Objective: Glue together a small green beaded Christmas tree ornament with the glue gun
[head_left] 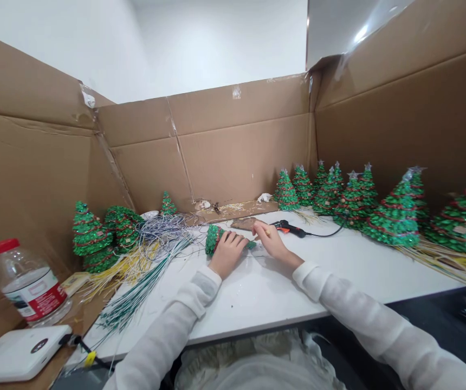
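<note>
Left fingers (230,237) wrapped around sideways green tree (211,241); right fingers (260,228) curled near its tip, cannot tell whether grasping.

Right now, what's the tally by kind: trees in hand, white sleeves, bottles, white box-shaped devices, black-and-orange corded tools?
Tree in the left hand: 1
White sleeves: 2
Bottle: 1
White box-shaped device: 1
Corded tool: 1
Total: 6

No wording can be read. The clear plastic bottle (32,287) with the red cap (4,246) carries a red-and-white wraparound label (41,298) whose print is too small and blurred to make out. The flat white rectangular device (7,355) with rounded corners bears a dark oval mark (39,345), also illegible.
</note>
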`<state>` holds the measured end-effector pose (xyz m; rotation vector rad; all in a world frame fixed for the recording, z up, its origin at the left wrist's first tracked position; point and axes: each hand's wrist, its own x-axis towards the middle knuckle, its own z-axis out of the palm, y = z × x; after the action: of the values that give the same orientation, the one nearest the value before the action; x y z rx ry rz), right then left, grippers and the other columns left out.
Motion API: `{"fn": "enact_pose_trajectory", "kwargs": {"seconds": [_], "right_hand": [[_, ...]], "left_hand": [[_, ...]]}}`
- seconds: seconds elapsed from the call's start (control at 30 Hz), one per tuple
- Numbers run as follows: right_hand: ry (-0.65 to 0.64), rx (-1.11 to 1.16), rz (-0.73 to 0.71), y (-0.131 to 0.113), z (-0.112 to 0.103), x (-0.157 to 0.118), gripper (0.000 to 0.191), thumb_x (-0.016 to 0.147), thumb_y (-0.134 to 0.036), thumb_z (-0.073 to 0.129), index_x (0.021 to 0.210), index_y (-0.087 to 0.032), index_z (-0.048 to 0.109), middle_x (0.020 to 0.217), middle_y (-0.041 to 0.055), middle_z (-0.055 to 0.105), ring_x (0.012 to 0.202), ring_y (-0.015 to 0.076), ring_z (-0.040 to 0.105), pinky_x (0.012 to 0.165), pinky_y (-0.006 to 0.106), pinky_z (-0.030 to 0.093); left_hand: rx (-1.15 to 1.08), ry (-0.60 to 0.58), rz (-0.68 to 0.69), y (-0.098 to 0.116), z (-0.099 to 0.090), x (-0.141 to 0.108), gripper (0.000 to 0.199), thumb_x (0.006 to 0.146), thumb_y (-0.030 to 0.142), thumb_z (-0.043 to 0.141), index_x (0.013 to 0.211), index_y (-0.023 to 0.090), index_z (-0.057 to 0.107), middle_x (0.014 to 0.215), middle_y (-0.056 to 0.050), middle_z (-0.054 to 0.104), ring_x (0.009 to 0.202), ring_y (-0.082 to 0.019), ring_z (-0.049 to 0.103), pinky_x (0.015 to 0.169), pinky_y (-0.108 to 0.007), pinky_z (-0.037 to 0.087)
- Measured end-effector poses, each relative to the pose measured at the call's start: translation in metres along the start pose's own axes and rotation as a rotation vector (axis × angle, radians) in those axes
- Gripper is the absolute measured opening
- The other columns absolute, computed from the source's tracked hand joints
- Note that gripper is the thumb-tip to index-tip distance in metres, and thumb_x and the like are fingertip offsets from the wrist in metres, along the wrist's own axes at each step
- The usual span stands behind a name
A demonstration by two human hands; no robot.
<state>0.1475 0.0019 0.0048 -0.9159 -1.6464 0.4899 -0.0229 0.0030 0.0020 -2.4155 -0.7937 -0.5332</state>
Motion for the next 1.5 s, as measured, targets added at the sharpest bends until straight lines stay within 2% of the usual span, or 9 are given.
{"fn": "enact_pose_trajectory", "kwargs": {"seconds": [0.23, 0.4, 0.53, 0.77, 0.9, 1.1, 1.17, 1.33, 1.5], "right_hand": [[-0.022, -0.032, -0.021, -0.0074, -0.0021, 0.0015, 0.036, 0.083, -0.046, 0.039, 0.058, -0.021, 0.039, 0.052, -0.0038, 0.035, 0.052, 0.0114, 0.034, 0.051, 0.024, 0.028], [0.03, -0.107, -0.066, -0.0036, -0.004, 0.0023, 0.039, 0.088, -0.044, 0.031, 0.058, -0.02, 0.042, 0.057, -0.0012, 0.045, 0.056, 0.0126, 0.043, 0.057, 0.025, 0.032], [0.02, -0.188, -0.073, -0.0014, -0.0048, 0.0003, 0.039, 0.09, -0.042, 0.028, 0.061, -0.02, 0.044, 0.057, -0.0004, 0.048, 0.056, 0.0137, 0.046, 0.057, 0.025, 0.032], [-0.165, -0.28, -0.196, -0.0055, -0.0027, -0.0034, 0.035, 0.089, -0.041, 0.031, 0.063, -0.021, 0.043, 0.053, -0.0021, 0.045, 0.05, 0.013, 0.043, 0.051, 0.024, 0.028], [-0.228, -0.27, -0.198, -0.0037, 0.0, -0.0038, 0.033, 0.089, -0.04, 0.032, 0.064, -0.021, 0.041, 0.054, -0.0031, 0.044, 0.05, 0.0124, 0.042, 0.05, 0.024, 0.027], [-0.079, -0.227, -0.131, 0.0003, 0.0004, -0.0025, 0.037, 0.09, -0.041, 0.029, 0.063, -0.02, 0.044, 0.053, -0.0025, 0.045, 0.051, 0.012, 0.043, 0.051, 0.024, 0.027], [-0.07, -0.227, -0.132, -0.0003, 0.0001, -0.0032, 0.038, 0.09, -0.041, 0.029, 0.062, -0.02, 0.044, 0.051, -0.0031, 0.043, 0.049, 0.0114, 0.041, 0.05, 0.023, 0.026], [-0.149, -0.247, -0.193, -0.0026, 0.0006, -0.0059, 0.036, 0.087, -0.042, 0.038, 0.059, -0.02, 0.043, 0.049, -0.0042, 0.042, 0.046, 0.0103, 0.037, 0.048, 0.023, 0.024], [-0.028, -0.267, -0.167, -0.0041, -0.0013, -0.0053, 0.039, 0.088, -0.042, 0.034, 0.057, -0.02, 0.044, 0.048, -0.0032, 0.042, 0.045, 0.0112, 0.037, 0.048, 0.024, 0.025]], "left_hand": [[-0.081, 0.024, -0.045, -0.0008, 0.0005, 0.0005, 0.022, 0.081, 0.015, 0.048, 0.103, 0.018, 0.05, 0.101, -0.006, 0.057, 0.102, -0.022, 0.047, 0.093, -0.039, 0.034], [-0.119, 0.02, -0.066, -0.0003, 0.0002, 0.0004, 0.024, 0.081, 0.014, 0.047, 0.104, 0.019, 0.05, 0.102, -0.005, 0.057, 0.103, -0.022, 0.046, 0.095, -0.04, 0.032], [-0.14, 0.027, -0.086, 0.0016, -0.0012, 0.0007, 0.025, 0.079, 0.011, 0.047, 0.103, 0.019, 0.05, 0.101, -0.004, 0.058, 0.103, -0.021, 0.046, 0.096, -0.039, 0.032], [-0.137, 0.044, -0.113, 0.0016, 0.0027, 0.0005, 0.026, 0.078, 0.014, 0.049, 0.104, 0.018, 0.049, 0.099, -0.006, 0.058, 0.104, -0.022, 0.047, 0.096, -0.041, 0.033], [-0.143, 0.058, -0.158, -0.0017, 0.0062, -0.0009, 0.028, 0.077, 0.013, 0.05, 0.105, 0.017, 0.05, 0.099, -0.007, 0.058, 0.104, -0.023, 0.047, 0.096, -0.042, 0.034], [-0.154, 0.049, -0.15, -0.0016, 0.0044, -0.0005, 0.033, 0.077, 0.009, 0.047, 0.108, 0.018, 0.048, 0.102, -0.006, 0.059, 0.105, -0.022, 0.046, 0.098, -0.041, 0.033], [-0.151, 0.042, -0.14, -0.0006, 0.004, 0.0, 0.033, 0.077, 0.008, 0.046, 0.108, 0.018, 0.048, 0.102, -0.006, 0.059, 0.106, -0.022, 0.046, 0.098, -0.041, 0.033], [-0.14, 0.044, -0.135, 0.0003, 0.0062, 0.0005, 0.03, 0.079, 0.01, 0.046, 0.108, 0.016, 0.048, 0.102, -0.009, 0.058, 0.108, -0.022, 0.046, 0.099, -0.041, 0.032], [-0.106, 0.031, -0.161, -0.0012, 0.0064, 0.0021, 0.032, 0.078, 0.008, 0.045, 0.108, 0.017, 0.049, 0.103, -0.007, 0.059, 0.108, -0.022, 0.046, 0.1, -0.04, 0.031]]}}
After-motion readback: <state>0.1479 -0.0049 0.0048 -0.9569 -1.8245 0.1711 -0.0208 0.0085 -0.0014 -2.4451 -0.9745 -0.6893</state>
